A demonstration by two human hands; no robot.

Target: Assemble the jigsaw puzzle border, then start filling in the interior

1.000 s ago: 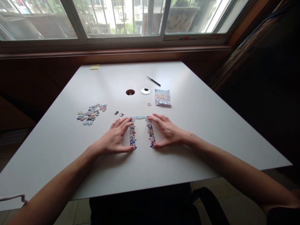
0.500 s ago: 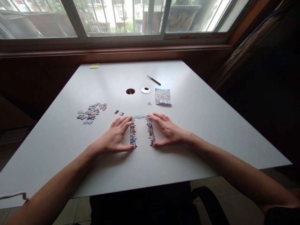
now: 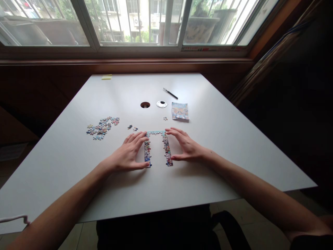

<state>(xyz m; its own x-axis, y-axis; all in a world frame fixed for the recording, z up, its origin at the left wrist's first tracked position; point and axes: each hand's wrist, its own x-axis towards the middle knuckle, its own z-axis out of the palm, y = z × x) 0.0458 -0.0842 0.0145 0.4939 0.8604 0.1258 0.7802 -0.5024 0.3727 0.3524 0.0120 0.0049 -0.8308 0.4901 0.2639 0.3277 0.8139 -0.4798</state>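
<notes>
A partly joined jigsaw frame [image 3: 156, 132] lies on the white table [image 3: 208, 156]: a top strip with two side strips running toward me. My left hand [image 3: 128, 153] lies flat against the outside of the left strip, fingers stretched out. My right hand [image 3: 186, 146] rests flat against the outside of the right strip, fingers spread. Neither hand holds anything. A heap of loose puzzle pieces [image 3: 102, 127] sits to the left, with a few stray pieces [image 3: 132, 127] nearer the frame.
A small printed picture card [image 3: 179, 110] lies beyond my right hand. A pen [image 3: 170, 93], a round cable hole [image 3: 145, 105] and its metal cap [image 3: 161, 104] are further back. A yellow note pad [image 3: 106, 77] is at the far edge under the window.
Both hands stay flat beside the strips, with the right fingers shifted only slightly. The camera has tipped a little, so the table appears slightly lower in view.
</notes>
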